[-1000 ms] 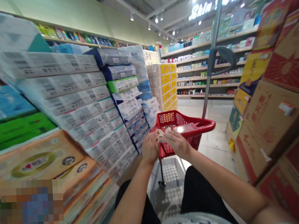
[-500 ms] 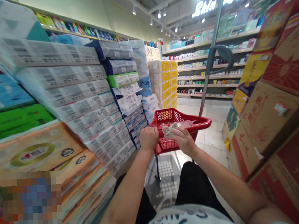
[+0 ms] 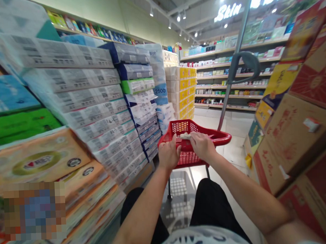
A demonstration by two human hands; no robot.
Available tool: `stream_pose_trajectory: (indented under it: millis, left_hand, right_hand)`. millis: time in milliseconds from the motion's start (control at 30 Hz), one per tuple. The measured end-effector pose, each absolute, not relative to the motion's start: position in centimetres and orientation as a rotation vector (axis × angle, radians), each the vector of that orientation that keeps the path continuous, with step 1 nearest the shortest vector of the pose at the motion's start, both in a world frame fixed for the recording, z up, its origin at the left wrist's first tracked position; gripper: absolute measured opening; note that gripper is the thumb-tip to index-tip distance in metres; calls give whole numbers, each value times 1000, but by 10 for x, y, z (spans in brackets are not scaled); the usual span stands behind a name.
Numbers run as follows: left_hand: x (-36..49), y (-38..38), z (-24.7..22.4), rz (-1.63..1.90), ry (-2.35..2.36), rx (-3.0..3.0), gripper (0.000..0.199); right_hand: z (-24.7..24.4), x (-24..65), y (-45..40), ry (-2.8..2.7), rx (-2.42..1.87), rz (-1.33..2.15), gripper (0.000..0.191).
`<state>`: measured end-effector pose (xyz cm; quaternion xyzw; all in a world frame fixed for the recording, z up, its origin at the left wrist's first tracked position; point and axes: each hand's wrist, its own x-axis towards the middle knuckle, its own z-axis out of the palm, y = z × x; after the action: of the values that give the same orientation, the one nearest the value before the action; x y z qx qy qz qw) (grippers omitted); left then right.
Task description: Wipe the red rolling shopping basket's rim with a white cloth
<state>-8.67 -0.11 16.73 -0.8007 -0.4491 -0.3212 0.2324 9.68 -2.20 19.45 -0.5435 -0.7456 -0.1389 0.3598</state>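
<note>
One pale item [image 3: 185, 136] juts from the closed right hand [image 3: 202, 145] toward the half-open, empty left hand [image 3: 168, 154].

"Skin" on lit sign [image 3: 229, 12], "2500" on wrapped pack [image 3: 160, 90]

I am observing remotely: red cart [image 3: 221, 138] showing glossy plastic; pole [image 3: 225, 105] smooth metal; white packs [image 3: 82, 78] shiny film; brown carton [image 3: 291, 134] matt cardboard.

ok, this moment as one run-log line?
left hand: open, by red cart | right hand: holding pale crumpled item | wrapped packs: stacked, left
</note>
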Motion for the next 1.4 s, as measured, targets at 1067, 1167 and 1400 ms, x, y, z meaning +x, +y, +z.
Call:
stream_pose_trajectory:
  millis: [1067,1167,1400]
  left_hand:
    - [-140,12,168,-937,-1338,-2120,24]
    - [-143,13,168,-946,-1332,-2114,24]
    - [-144,11,168,-943,-1329,-2120,25]
  right_hand:
    - [214,34,-4,-2045,-1644,-370,36]
    - [203,35,-14,-2047,-1364,-554,32]
    - [188,35,-17,-1991,-1250,-587,37]
